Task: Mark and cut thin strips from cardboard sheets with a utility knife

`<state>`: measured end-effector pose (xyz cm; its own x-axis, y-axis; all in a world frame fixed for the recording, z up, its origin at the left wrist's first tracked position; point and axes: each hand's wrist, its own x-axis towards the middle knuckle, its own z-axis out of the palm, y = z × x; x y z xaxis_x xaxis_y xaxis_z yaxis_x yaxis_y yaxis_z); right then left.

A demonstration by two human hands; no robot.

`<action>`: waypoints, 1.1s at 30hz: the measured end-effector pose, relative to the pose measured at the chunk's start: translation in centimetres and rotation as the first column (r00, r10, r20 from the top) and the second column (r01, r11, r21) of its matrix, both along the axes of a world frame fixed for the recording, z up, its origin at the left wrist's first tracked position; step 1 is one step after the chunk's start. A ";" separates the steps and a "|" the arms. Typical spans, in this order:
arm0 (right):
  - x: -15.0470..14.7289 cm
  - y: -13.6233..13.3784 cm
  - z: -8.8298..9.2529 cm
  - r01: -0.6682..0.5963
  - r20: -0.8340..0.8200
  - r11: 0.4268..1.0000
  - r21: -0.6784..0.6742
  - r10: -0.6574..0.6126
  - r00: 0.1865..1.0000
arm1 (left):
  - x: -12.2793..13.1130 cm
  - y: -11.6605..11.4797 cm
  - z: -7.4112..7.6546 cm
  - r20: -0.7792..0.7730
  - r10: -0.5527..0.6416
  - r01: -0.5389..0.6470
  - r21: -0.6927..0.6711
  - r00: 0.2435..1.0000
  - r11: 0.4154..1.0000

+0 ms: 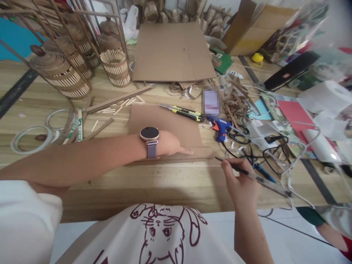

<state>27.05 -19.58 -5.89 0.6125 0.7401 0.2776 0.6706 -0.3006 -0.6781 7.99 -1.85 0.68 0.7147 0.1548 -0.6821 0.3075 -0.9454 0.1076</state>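
Observation:
My left hand [172, 143] lies flat over a brown cardboard piece [165, 121], its fingers pointing right onto a narrow brown strip [202, 152] along the near edge. Its finger spread is partly hidden. A watch with a purple band sits on that wrist. My right hand [242, 179] is closed around a dark, slim pen [255, 176], whose tip is just beyond the strip's right end. Two yellow-and-black cutters [184, 113] rest on the cardboard's far edge. A blue glue gun [221, 128] lies to their right.
Round slatted baskets [114, 68] and wooden frames stand at the back left. A large cardboard sheet [173, 51] lies at the back. Tape rolls [31, 139] are at left. Cables, a power strip and a paper roll [327, 97] crowd the right. Another person's arm [331, 234] shows bottom right.

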 end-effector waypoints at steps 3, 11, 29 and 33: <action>-1.6 0.4 0.1 -0.081 0.081 0.997 -0.010 0.081 0.993 | 0.0 0.0 -0.1 0.037 0.056 -0.054 -0.034 0.998 0.998; -3.9 2.0 -0.8 -0.236 -0.031 0.959 -0.155 0.234 0.972 | -2.3 0.3 -0.5 0.206 0.116 -0.094 -0.111 0.972 0.989; -9.2 3.7 1.8 -0.497 -0.230 0.864 0.078 0.501 0.834 | -8.8 1.8 -0.6 0.136 0.064 -0.055 -0.071 0.989 0.996; -13.5 4.8 1.7 -0.803 -0.324 0.596 0.032 0.766 0.556 | -9.1 1.9 -1.0 0.199 0.121 -0.096 -0.129 0.972 0.987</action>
